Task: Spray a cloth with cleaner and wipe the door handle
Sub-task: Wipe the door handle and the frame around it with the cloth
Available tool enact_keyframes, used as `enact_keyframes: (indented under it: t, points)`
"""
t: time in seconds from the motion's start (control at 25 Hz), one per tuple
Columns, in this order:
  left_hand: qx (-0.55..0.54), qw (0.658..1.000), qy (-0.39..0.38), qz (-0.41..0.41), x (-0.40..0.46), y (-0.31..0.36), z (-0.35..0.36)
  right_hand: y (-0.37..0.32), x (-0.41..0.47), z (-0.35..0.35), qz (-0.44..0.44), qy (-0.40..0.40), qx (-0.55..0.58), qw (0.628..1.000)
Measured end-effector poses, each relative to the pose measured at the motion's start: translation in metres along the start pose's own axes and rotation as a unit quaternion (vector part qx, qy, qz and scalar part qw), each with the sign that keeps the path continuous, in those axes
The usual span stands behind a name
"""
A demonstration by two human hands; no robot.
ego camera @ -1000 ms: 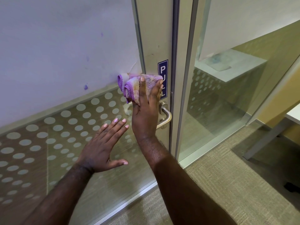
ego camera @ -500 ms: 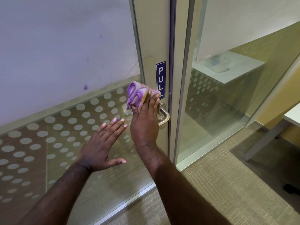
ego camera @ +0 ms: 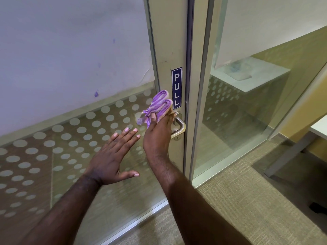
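Two hands: our right hand (ego camera: 157,137) grasps the folded purple cloth (ego camera: 160,107) beside the curved metal handle (ego camera: 179,125); our left hand (ego camera: 113,156) is spread flat, fingers released.

**Hands and cloth at the door handle**

The door handle (ego camera: 178,127) sits mid-frame on the door stile, directly below the PULL sign (ego camera: 176,88). The right hand (ego camera: 157,137) lies over the handle's left part, with the cloth (ego camera: 159,107) above its fingers. The left hand (ego camera: 113,158) lies lower left, flat against the glass panel (ego camera: 62,147). The carpet (ego camera: 238,209) fills the lower right.
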State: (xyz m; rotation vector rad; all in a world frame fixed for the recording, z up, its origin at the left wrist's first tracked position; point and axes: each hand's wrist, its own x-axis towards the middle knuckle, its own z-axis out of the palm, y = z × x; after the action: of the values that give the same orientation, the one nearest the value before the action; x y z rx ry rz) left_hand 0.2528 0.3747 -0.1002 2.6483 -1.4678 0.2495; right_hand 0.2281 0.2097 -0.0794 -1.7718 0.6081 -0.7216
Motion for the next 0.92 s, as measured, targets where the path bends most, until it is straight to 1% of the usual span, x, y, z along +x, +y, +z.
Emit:
enact_keyframes:
  t: [0.16, 0.28, 0.52, 0.64, 0.76, 0.84, 0.92]
  points:
    - [0.001, 1.0, -0.001, 0.002, 0.0, -0.001, 0.0, -0.009, 0.008, 0.006, -0.024, 0.024, 0.021, 0.999]
    - [0.004, 1.0, 0.002, 0.003, 0.0, -0.002, 0.001, -0.007, 0.016, 0.005, -0.085, 0.038, 0.009, 0.996]
    - [0.016, 1.0, 0.0, 0.005, 0.0, -0.003, 0.004, 0.002, 0.029, -0.005, -0.206, 0.019, -0.037, 0.978]
    - [0.017, 1.0, -0.002, 0.003, 0.0, -0.003, 0.005, 0.005, 0.036, -0.009, -0.259, 0.006, -0.071, 0.963]
    - [0.022, 1.0, -0.002, 0.004, 0.0, -0.004, 0.004, 0.007, 0.04, -0.013, -0.281, -0.009, -0.08, 0.956]
    - [0.024, 1.0, 0.005, 0.007, 0.001, -0.004, 0.005, 0.008, 0.042, -0.019, -0.304, -0.037, -0.082, 0.948]
    - [0.023, 1.0, 0.014, 0.011, 0.001, -0.003, 0.006, 0.009, 0.044, -0.026, -0.354, -0.079, -0.09, 0.928]
